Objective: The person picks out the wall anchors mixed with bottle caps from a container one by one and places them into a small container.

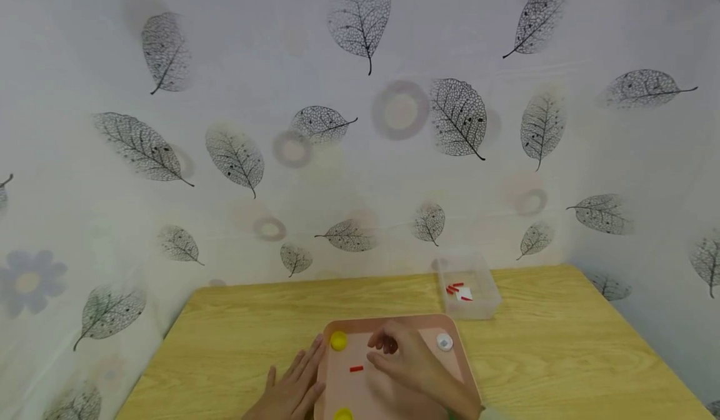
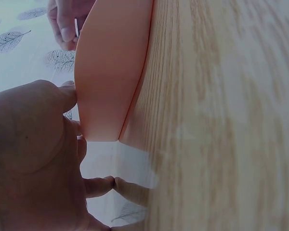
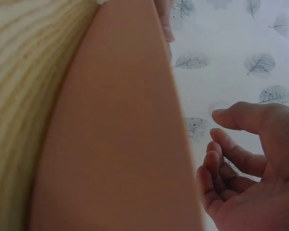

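Observation:
A pink tray (image 1: 419, 325) lies on the wooden table, its left edge touched by the outstretched fingers of my left hand (image 1: 292, 385). In the left wrist view those fingers reach along the tray's outer wall (image 2: 113, 72). Over the tray's middle is my right hand (image 1: 407, 357), its fingers bent and the thumb apart from the index fingertip. The right wrist view shows nothing pinched between that thumb and index finger. Just left of this hand, a short red stick (image 1: 356, 369) lies on the tray floor.
Two yellow round pieces (image 1: 339, 340) are at the tray's left side, a white round piece (image 1: 444, 342) at its far right corner. A clear plastic box (image 1: 478, 307) with several red sticks stands behind the tray. Leaf-patterned cloth (image 1: 360, 176) rises behind the table (image 1: 253, 307).

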### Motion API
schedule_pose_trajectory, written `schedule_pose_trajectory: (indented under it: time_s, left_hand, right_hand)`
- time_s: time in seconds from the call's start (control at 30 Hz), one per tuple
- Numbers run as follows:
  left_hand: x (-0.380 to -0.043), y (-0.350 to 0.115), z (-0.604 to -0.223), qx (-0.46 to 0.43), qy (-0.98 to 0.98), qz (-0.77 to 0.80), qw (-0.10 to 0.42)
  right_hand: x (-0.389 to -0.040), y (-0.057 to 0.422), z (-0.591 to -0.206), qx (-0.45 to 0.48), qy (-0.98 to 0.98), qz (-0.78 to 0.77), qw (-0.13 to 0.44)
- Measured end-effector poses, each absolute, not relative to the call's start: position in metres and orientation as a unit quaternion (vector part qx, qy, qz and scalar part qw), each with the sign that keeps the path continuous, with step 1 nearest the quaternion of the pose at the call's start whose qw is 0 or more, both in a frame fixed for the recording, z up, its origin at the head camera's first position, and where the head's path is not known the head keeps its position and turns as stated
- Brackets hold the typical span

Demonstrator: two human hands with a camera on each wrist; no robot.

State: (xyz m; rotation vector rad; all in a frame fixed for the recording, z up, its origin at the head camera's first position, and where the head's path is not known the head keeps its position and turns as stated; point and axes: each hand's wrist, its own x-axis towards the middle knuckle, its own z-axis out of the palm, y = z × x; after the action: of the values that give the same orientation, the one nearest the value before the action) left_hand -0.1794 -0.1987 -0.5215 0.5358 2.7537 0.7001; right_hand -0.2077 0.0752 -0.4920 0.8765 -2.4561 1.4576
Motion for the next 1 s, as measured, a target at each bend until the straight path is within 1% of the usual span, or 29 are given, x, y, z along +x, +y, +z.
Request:
schedule_pose_trajectory:
  time_s: [0.1,0.3,0.53,0.73,1.0]
  left_hand:
    - [-0.178,-0.199,-0.521,0.189,0.943,0.244,0.123]
    - [-0.177,-0.201,-0.520,0.198,0.940,0.251,0.121]
    - [-0.176,-0.203,-0.520,0.214,0.941,0.234,0.117]
    - [-0.177,-0.202,-0.519,0.206,0.940,0.247,0.116]
    - [-0.181,-0.201,-0.519,0.203,0.937,0.256,0.122]
  right_hand:
    - [-0.208,0.073,-0.497,0.298,-0.826,0.473,0.067]
    - [-0.208,0.072,-0.501,0.284,-0.836,0.469,0.018]
    - [-0.211,0.074,-0.506,0.288,-0.839,0.461,0.017]
    - [-0.213,0.067,-0.512,0.280,-0.836,0.471,-0.029]
    - [-0.216,0.059,-0.519,0.275,-0.856,0.437,-0.027]
